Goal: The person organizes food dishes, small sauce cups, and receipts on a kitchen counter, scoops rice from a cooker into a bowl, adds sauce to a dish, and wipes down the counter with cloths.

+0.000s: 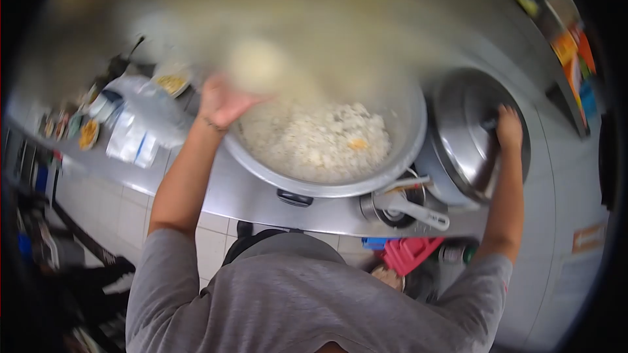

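Observation:
My left hand (222, 101) is raised over the left rim of a large metal basin (412, 124). It is closed on a pale round thing (256, 64), perhaps a bowl, too blurred to name. White rice (327, 144) fills much of the basin, with a small orange-yellow patch on top. On the right, my right hand (509, 129) grips the dark knob of a shiny domed pot lid (461, 124). The lid sits tilted on a metal pot (439, 173). A haze blurs the upper part of the view and hides the basin's far side.
A small pan (374, 209) with a white-handled utensil (418, 212) stands by the counter's front edge. Plastic bags (140, 121), a bowl of yellowish food (171, 84) and small items lie at left. A red plastic thing (409, 255) shows below the counter.

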`<move>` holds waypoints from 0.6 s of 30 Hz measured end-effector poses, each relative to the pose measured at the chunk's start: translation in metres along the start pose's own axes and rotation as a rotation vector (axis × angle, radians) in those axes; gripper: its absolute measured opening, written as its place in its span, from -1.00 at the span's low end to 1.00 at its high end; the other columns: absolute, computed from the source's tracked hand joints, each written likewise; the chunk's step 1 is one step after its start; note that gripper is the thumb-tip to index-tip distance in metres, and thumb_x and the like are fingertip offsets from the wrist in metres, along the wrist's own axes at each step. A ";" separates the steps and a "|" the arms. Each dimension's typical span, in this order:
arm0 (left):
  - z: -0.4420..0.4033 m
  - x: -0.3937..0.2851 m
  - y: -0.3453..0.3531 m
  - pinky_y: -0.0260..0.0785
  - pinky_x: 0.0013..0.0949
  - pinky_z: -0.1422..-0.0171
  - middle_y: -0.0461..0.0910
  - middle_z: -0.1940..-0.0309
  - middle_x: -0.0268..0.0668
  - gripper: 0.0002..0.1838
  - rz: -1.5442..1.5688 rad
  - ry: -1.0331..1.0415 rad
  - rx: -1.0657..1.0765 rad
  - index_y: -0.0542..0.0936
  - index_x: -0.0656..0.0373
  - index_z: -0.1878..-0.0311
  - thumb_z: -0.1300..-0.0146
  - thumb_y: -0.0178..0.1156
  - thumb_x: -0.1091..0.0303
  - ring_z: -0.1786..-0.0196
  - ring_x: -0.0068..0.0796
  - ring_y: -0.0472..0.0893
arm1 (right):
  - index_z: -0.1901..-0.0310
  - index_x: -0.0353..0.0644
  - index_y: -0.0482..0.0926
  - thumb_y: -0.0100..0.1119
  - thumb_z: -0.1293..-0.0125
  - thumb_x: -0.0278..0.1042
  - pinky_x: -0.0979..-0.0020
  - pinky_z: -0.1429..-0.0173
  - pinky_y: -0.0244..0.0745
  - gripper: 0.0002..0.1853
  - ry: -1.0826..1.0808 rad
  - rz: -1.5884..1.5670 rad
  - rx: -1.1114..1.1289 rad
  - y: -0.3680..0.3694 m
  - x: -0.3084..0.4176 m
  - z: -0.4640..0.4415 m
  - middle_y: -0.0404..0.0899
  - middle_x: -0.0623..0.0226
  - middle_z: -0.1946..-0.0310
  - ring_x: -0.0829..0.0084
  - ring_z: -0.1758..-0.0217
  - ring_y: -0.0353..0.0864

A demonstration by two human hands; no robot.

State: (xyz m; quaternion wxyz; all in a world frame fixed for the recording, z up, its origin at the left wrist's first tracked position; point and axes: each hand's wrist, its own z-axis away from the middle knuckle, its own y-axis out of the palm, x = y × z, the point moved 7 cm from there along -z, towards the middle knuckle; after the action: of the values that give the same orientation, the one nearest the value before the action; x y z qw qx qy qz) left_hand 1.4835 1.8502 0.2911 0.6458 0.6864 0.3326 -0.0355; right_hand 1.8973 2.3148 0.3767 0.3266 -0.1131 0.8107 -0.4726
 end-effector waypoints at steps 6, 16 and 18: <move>-0.005 -0.001 0.007 -0.10 0.32 -0.43 0.03 -0.44 -0.05 0.09 -0.013 0.020 0.101 0.04 0.10 -0.45 0.00 0.00 -0.48 -0.47 0.05 0.02 | -0.11 -0.37 0.49 -0.27 -0.43 -0.19 0.35 -0.31 0.25 -0.54 0.135 -0.793 -0.172 -0.037 -0.058 -0.022 0.49 -0.02 -0.12 0.16 -0.22 0.44; 0.069 -0.032 0.011 -0.05 0.31 -0.41 0.04 -0.44 -0.06 0.23 0.172 0.245 0.165 0.01 0.07 -0.46 0.13 -0.43 -0.73 -0.45 0.05 0.09 | -0.01 -0.41 0.54 -0.14 -0.36 -0.15 0.28 -0.29 0.23 -0.54 -0.297 -0.952 -0.154 -0.209 0.262 -0.018 0.52 -0.09 -0.05 0.10 -0.19 0.43; 0.109 -0.046 0.006 -0.08 0.31 -0.42 0.03 -0.45 -0.06 0.19 0.139 0.291 0.060 0.01 0.05 -0.46 0.08 -0.39 -0.71 -0.46 0.08 0.07 | 0.15 -0.29 0.55 -0.17 -0.26 -0.47 0.15 -0.14 0.38 -0.73 -0.558 -0.516 -0.359 -0.235 0.328 0.006 0.57 0.01 0.11 0.03 -0.05 0.50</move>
State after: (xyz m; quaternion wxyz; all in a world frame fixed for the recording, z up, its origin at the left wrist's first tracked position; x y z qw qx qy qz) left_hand 1.4925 1.7328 0.3003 0.5710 0.7245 0.3733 0.0989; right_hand 1.6220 2.0253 0.4337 0.3797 -0.4913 0.7056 -0.3416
